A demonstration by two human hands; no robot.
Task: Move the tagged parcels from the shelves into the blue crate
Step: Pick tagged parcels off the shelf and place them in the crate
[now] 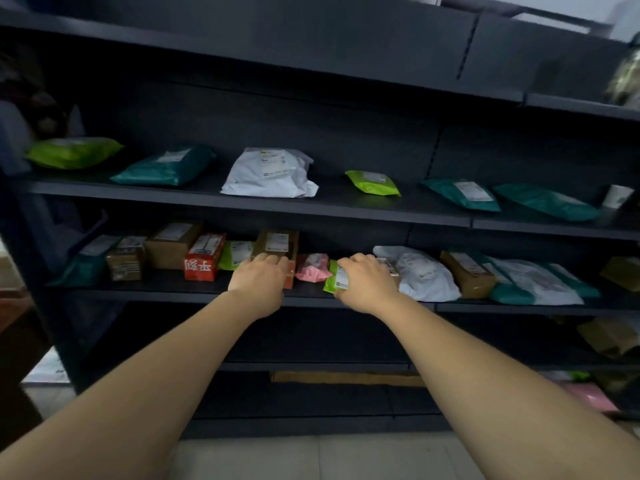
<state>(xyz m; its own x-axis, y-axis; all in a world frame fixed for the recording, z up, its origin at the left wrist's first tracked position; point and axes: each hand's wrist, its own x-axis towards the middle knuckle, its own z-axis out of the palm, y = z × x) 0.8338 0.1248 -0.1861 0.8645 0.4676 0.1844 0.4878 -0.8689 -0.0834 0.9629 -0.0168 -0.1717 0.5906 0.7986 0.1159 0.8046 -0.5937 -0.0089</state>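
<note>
Head view. Both arms reach forward to the middle shelf (173, 287).

The left hand (258, 275) has its fingers curled over the near end of a brown box (277, 242). The right hand (367, 282) grips a green pouch (335, 279), fingers over the top and thumb at its near edge. A pink pouch (313, 266) lies between the two, touched by neither hand.

Governing relation: both held parcels lie straight ahead of the hands, long axes running front to back across the shelf, near ends toward the person. Each hand is nearest its own parcel. Judged from this, the withdrawal is a straight pull toward the body.

Count, upper shelf (346, 206): six soft bags, being two green, three teal and one white.

Count, middle shelf: four brown boxes plainly visible, one red box (202, 259), one pink pouch, two green pouches. The bags at the right overlap and cannot be counted.

The blue crate is not in view, so its direction cannot be told.
</note>
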